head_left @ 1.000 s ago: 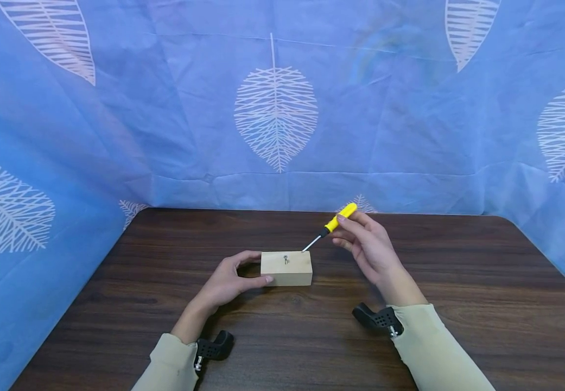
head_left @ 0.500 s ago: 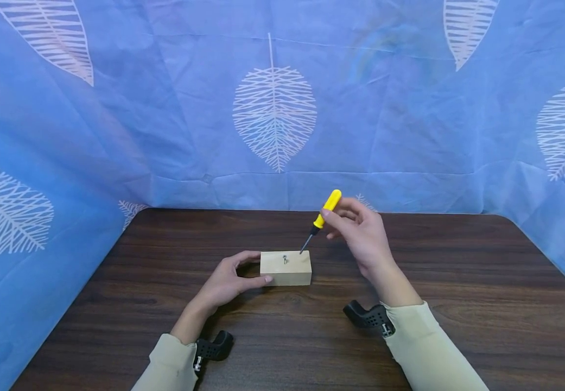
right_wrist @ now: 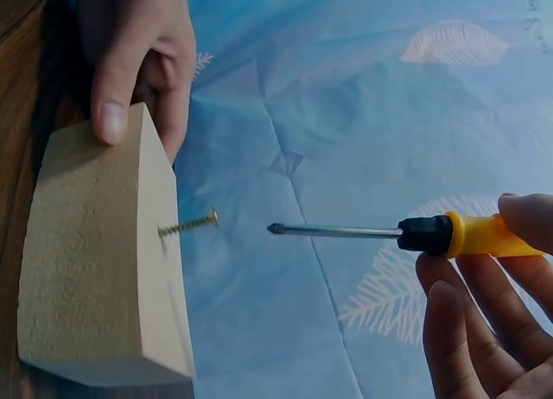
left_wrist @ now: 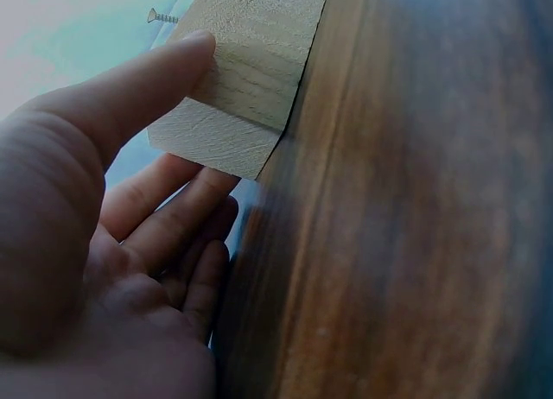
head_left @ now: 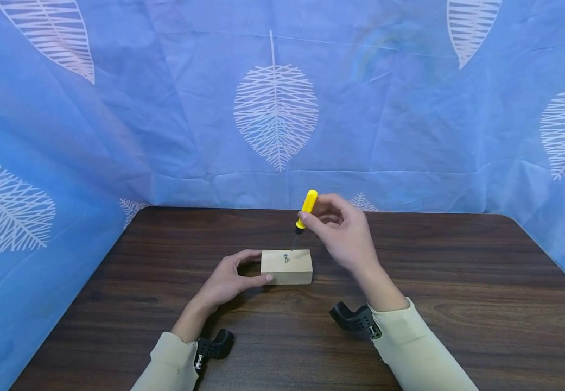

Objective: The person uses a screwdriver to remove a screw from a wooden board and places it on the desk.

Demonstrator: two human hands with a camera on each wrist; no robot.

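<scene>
A pale wooden block (head_left: 287, 276) lies on the table, with a screw (right_wrist: 188, 224) standing partway out of its top face. My left hand (head_left: 230, 278) grips the block's left end, thumb on the near side and fingers behind it. In the right wrist view, a yellow-handled Phillips screwdriver (right_wrist: 337, 231) points at the screw head, with a gap between tip and head. The handle is pinched by the thumb and fingers of my right hand (head_left: 348, 231), above and right of the block. The left wrist view also catches the screw (left_wrist: 162, 18) beyond my thumb.
The dark wood-grain table (head_left: 458, 282) runs back to a blue cloth (head_left: 385, 108) with white leaf prints, hanging behind and at the sides. Black wrist mounts (head_left: 216, 345) sit on both sleeves.
My right hand has moved left with the screwdriver, bringing its tip from the block's right side close to the screw and the handle more upright. The left hand and block stay put.
</scene>
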